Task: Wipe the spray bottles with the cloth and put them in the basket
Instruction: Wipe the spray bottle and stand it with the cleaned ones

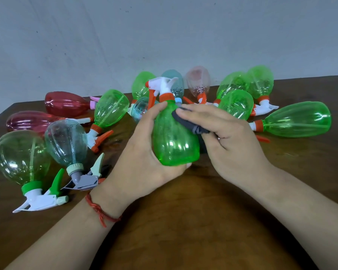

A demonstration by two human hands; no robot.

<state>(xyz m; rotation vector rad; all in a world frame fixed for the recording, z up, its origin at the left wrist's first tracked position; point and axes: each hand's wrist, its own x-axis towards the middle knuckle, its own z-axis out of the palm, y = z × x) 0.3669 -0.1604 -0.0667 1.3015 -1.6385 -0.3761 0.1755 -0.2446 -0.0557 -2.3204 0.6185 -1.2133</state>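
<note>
My left hand (144,152) grips a green spray bottle (174,141) upright over the middle of the table; it has an orange collar and a white trigger head. My right hand (228,137) holds a dark grey cloth (191,124) and presses it against the bottle's right shoulder. Most of the cloth is hidden under my fingers. No basket is in view.
Several spray bottles lie scattered on the brown wooden table (183,221): green and clear ones at the left (21,156), red ones at the far left (64,103), green ones at the right (297,119). A grey wall stands behind them.
</note>
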